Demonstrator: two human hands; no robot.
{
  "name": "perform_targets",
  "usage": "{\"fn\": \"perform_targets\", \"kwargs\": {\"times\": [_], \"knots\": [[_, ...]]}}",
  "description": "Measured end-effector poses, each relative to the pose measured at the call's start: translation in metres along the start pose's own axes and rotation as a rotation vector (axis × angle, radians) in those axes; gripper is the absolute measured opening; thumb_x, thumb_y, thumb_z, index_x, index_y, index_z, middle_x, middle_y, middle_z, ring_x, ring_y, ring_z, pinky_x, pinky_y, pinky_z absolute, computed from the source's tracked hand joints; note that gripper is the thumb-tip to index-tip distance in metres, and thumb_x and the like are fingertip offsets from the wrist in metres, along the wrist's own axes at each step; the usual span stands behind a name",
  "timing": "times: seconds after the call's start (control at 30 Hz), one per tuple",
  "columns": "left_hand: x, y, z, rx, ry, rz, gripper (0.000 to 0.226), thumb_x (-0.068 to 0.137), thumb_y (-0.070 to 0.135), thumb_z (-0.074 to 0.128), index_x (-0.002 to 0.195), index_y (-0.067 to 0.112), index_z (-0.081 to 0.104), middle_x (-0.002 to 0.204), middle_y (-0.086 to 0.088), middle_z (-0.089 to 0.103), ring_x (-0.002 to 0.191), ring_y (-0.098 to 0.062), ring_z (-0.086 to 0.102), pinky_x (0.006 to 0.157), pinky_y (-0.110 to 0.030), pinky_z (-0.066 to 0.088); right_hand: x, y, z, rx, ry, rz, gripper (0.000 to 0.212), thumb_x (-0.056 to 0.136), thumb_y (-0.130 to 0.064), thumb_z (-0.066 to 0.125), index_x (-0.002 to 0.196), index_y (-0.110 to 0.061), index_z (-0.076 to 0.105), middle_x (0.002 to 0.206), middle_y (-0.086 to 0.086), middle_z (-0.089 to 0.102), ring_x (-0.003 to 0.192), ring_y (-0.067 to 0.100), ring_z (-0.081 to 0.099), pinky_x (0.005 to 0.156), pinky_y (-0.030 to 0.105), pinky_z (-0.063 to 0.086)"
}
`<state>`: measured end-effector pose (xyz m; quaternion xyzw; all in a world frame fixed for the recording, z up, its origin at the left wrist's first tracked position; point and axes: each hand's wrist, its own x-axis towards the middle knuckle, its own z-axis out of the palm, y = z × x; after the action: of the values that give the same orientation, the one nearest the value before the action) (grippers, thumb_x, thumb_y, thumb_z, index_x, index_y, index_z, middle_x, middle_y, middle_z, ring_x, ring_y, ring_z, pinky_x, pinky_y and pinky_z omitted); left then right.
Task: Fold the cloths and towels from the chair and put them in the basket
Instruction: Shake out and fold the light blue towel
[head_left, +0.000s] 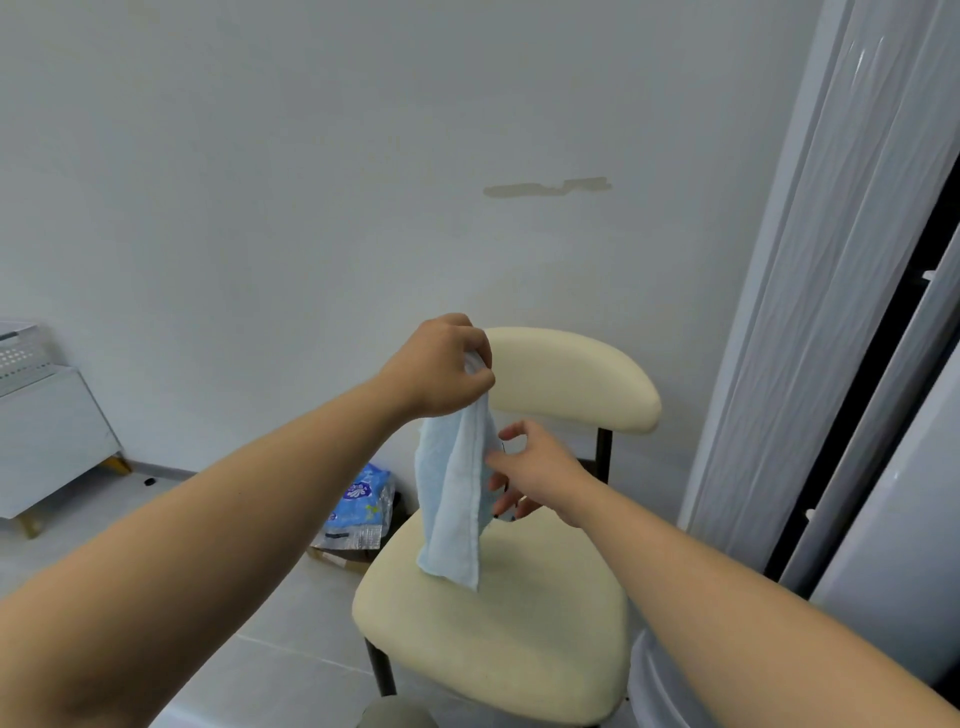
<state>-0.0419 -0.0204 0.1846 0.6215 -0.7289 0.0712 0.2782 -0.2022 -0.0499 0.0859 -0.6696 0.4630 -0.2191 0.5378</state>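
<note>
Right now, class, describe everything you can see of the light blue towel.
The light blue towel looks like soft terry cloth with a stitched hem along its edge. It hangs lengthwise, loosely doubled, above the cream chair; whether its lower end touches the seat is unclear. The left hand pinches its top end; the right hand has its fingers at the towel's right edge.

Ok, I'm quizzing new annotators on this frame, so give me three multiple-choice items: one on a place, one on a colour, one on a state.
1. The cloth hangs over:
A. the chair seat
B. a table
C. a basket

2. The cloth is:
A. red
B. light blue
C. black

3. The left hand is:
A. open and empty
B. resting flat on the seat
C. pinching the cloth's top

Key: 1 A, its lower end dangles above the cream seat. 2 B, pale blue terry. 3 C, fingers closed on the top edge; the right hand reaches open beside it.
</note>
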Motion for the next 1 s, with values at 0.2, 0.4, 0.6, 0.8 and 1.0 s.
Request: {"fn": "perform_targets", "kwargs": {"times": [0.2, 0.4, 0.6, 0.8, 1.0], "knots": [[-0.004, 0.009, 0.001, -0.014, -0.017, 0.077, 0.016, 0.075, 0.021, 0.063, 0.086, 0.019, 0.075, 0.091, 0.004, 0.058, 0.082, -0.015, 0.057, 0.074, -0.031, 0.052, 0.01, -0.009, 0.003, -0.342, 0.264, -0.211, 0.036, 0.087, -0.059, 0.058, 0.111, -0.033, 0.047, 0.102, -0.005, 0.057, 0.082, 0.013, 0.06, 0.065, 0.034, 0.052], [-0.004, 0.008, 0.0, 0.026, -0.018, 0.076, 0.018, 0.078, 0.02, 0.06, 0.088, 0.018, 0.075, 0.09, 0.003, 0.06, 0.08, -0.016, 0.058, 0.074, -0.035, 0.053, 0.014, -0.011, -0.003, -0.34, 0.301, -0.342, 0.037, 0.099, -0.034, 0.05, 0.069, -0.014, 0.057, 0.068, 0.001, 0.055, 0.063, 0.017, 0.048, 0.054, 0.029, 0.035], [-0.004, 0.001, -0.002, 0.025, -0.012, 0.019, 0.017, 0.079, 0.018, 0.061, 0.089, 0.017, 0.075, 0.092, 0.002, 0.06, 0.083, -0.017, 0.057, 0.075, -0.032, 0.052, 0.015, 0.006, -0.021, -0.379, 0.174, -0.21, 0.035, 0.091, -0.025, 0.064, 0.059, -0.014, 0.057, 0.059, -0.001, 0.055, 0.057, 0.016, 0.049, 0.056, 0.028, 0.038], [-0.002, -0.004, 0.0, 0.034, -0.005, -0.011, 0.017, 0.081, 0.019, 0.061, 0.091, 0.016, 0.074, 0.094, 0.003, 0.06, 0.086, -0.017, 0.057, 0.073, -0.025, 0.047, 0.018, 0.023, -0.028, -0.441, 0.12, -0.064, 0.004, 0.083, -0.017, 0.069, 0.084, -0.014, 0.066, 0.084, 0.006, 0.072, 0.083, 0.024, 0.071, 0.077, 0.042, 0.06], [-0.001, -0.01, 0.002, 0.04, -0.004, -0.029, 0.016, 0.081, 0.021, 0.061, 0.089, 0.017, 0.074, 0.092, 0.005, 0.059, 0.085, -0.016, 0.057, 0.076, -0.031, 0.052, 0.012, 0.026, -0.036, -0.486, 0.098, -0.003, 0.018, 0.084, -0.006, 0.057, 0.097, -0.013, 0.067, 0.093, 0.006, 0.068, 0.089, 0.026, 0.066, 0.073, 0.036, 0.057]]}}
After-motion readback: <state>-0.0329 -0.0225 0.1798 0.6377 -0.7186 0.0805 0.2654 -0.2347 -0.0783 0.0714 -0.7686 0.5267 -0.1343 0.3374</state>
